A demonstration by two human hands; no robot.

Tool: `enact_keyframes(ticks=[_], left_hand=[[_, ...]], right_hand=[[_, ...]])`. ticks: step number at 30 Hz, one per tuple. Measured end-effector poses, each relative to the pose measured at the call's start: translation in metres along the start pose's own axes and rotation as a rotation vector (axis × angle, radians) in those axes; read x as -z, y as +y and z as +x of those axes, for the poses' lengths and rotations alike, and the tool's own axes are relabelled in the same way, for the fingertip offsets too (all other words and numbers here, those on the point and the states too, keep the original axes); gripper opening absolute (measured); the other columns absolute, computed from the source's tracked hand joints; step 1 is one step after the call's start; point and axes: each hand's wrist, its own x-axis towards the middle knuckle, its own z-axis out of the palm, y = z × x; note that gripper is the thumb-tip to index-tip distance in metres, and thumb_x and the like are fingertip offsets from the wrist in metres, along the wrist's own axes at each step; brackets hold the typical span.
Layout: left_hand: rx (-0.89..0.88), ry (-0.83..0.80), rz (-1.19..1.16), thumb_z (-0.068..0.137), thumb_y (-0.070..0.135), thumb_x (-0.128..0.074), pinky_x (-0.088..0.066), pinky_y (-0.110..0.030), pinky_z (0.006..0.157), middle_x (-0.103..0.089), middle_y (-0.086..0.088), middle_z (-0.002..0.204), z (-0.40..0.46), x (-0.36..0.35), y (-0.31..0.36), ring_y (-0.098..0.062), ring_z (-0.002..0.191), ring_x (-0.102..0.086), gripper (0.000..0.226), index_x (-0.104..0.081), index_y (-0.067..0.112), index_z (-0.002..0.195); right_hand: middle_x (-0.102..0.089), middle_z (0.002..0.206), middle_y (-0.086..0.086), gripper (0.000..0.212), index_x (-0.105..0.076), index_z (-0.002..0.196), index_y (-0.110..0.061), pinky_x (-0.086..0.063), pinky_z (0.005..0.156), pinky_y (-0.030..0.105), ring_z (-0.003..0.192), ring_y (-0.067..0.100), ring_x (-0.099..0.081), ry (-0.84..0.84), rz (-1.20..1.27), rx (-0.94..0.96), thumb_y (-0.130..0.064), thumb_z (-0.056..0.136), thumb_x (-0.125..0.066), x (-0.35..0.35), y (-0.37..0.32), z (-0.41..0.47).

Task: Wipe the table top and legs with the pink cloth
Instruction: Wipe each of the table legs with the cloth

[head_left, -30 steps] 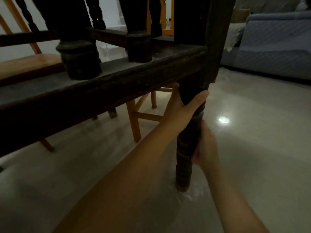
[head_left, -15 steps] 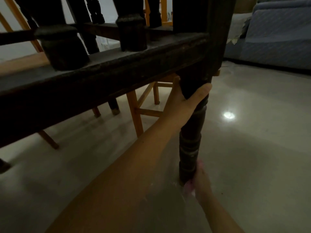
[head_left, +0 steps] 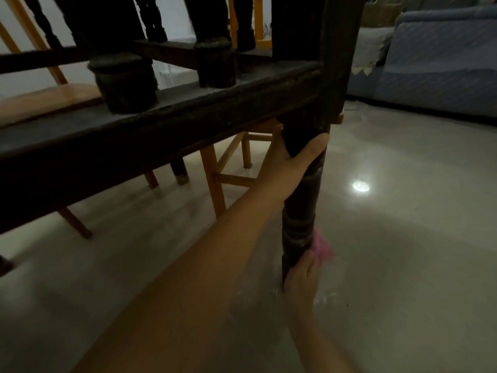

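Observation:
I look from low down at a dark wooden table with a lower rail (head_left: 188, 114) and a turned leg (head_left: 301, 211) standing on the floor. My left hand (head_left: 287, 162) grips the top of this leg just under the rail. My right hand (head_left: 302, 275) is wrapped around the bottom of the leg and presses the pink cloth (head_left: 321, 247) against it. Only a corner of the cloth shows to the right of the leg. The table top is out of view.
Dark turned posts (head_left: 123, 82) stand on the rail. An orange wooden chair (head_left: 215, 179) is behind the leg. A blue sofa (head_left: 435, 60) stands at the back right. The glossy pale floor (head_left: 403, 251) reflects a lamp.
My right hand slid down the leg from its middle to near the floor, then came slightly up; the pink cloth now shows beside the leg. My left hand kept its grip.

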Motion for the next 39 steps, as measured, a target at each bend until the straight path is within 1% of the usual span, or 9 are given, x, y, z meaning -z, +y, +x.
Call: enact_keyframes(ticks=[6,15,18,22,26,29,33,36,39], left_hand=[[0.0,-0.02,-0.008,0.087,0.045,-0.053,-0.032,-0.028,0.099,-0.037,0.0,0.144,-0.003,0.001,0.003,-0.017,0.131,-0.037,0.069,-0.023,0.02,0.143],[0.015,-0.022,-0.015,0.088,0.041,-0.053,-0.028,-0.027,0.096,-0.035,0.0,0.145,-0.003,0.001,0.003,-0.019,0.133,-0.033,0.066,-0.023,0.019,0.142],[0.012,-0.008,0.006,0.087,0.044,-0.052,-0.028,-0.027,0.095,-0.035,0.0,0.145,-0.002,0.001,0.003,-0.019,0.133,-0.033,0.068,-0.022,0.02,0.143],[0.011,-0.005,0.01,0.087,0.043,-0.053,-0.032,-0.034,0.102,-0.038,-0.004,0.142,0.0,0.0,0.002,-0.02,0.128,-0.039,0.067,-0.024,0.016,0.142],[0.011,0.014,0.024,0.089,0.041,-0.052,-0.031,-0.026,0.091,-0.039,-0.005,0.142,0.002,-0.001,0.001,-0.019,0.126,-0.04,0.064,-0.025,0.015,0.142],[-0.02,0.027,-0.007,0.09,0.035,-0.054,-0.037,-0.015,0.086,-0.043,-0.005,0.139,0.001,0.001,-0.002,-0.018,0.126,-0.043,0.06,-0.029,0.013,0.14],[-0.004,-0.001,0.043,0.089,0.044,-0.053,-0.032,-0.026,0.092,-0.039,-0.004,0.142,0.001,0.0,-0.001,-0.021,0.13,-0.038,0.065,-0.025,0.017,0.141],[-0.007,0.0,0.047,0.084,0.047,-0.054,-0.033,-0.036,0.103,-0.041,-0.008,0.141,0.0,-0.001,0.003,-0.025,0.129,-0.039,0.071,-0.026,0.014,0.141],[0.018,0.002,0.026,0.089,0.044,-0.05,-0.031,-0.033,0.098,-0.038,-0.003,0.143,0.0,-0.001,0.002,-0.022,0.131,-0.036,0.065,-0.024,0.019,0.142]], right_hand=[[-0.031,0.143,0.0,0.048,-0.015,0.142,-0.045,-0.036,0.105,0.02,0.129,0.007,-0.038,-0.012,0.019,0.377,-0.05,0.095,-0.023,-0.025,-0.051,0.01],[-0.048,0.137,0.003,0.053,-0.036,0.141,-0.031,-0.041,0.095,0.031,0.125,0.016,-0.046,-0.095,-0.155,0.11,-0.045,0.092,-0.025,0.016,0.022,-0.003],[-0.045,0.134,-0.004,0.044,-0.032,0.143,-0.014,-0.033,0.097,0.005,0.122,-0.015,-0.038,-0.257,-0.116,0.392,-0.027,0.101,-0.03,0.01,-0.011,0.004],[-0.022,0.153,0.007,0.042,-0.038,0.136,-0.015,-0.014,0.117,0.046,0.145,0.025,-0.006,-0.392,-0.732,1.149,-0.036,0.102,-0.023,0.024,0.006,0.045],[-0.049,0.14,0.005,0.047,-0.054,0.129,-0.014,0.001,0.115,0.043,0.14,0.026,-0.02,-0.61,-1.239,1.489,-0.024,0.087,-0.037,0.046,0.044,0.069],[-0.063,0.124,0.005,0.041,-0.067,0.114,-0.015,-0.004,0.114,0.042,0.12,0.022,-0.054,-0.886,-1.486,1.464,-0.021,0.075,-0.055,0.065,0.092,0.071],[-0.072,0.103,-0.006,0.033,-0.077,0.091,-0.021,0.01,0.117,0.034,0.113,0.013,-0.06,-1.09,-1.71,1.25,-0.032,0.078,-0.048,0.082,0.15,0.065],[-0.072,0.097,-0.011,0.046,-0.07,0.094,-0.024,-0.025,0.108,0.024,0.133,0.01,-0.035,-1.075,-1.353,1.293,-0.031,0.099,-0.025,0.097,0.154,0.065],[-0.069,0.1,-0.014,0.038,-0.071,0.087,-0.034,-0.047,0.079,0.016,0.099,-0.001,-0.049,-0.834,-0.869,1.014,-0.033,0.094,-0.033,0.096,0.093,0.07]])
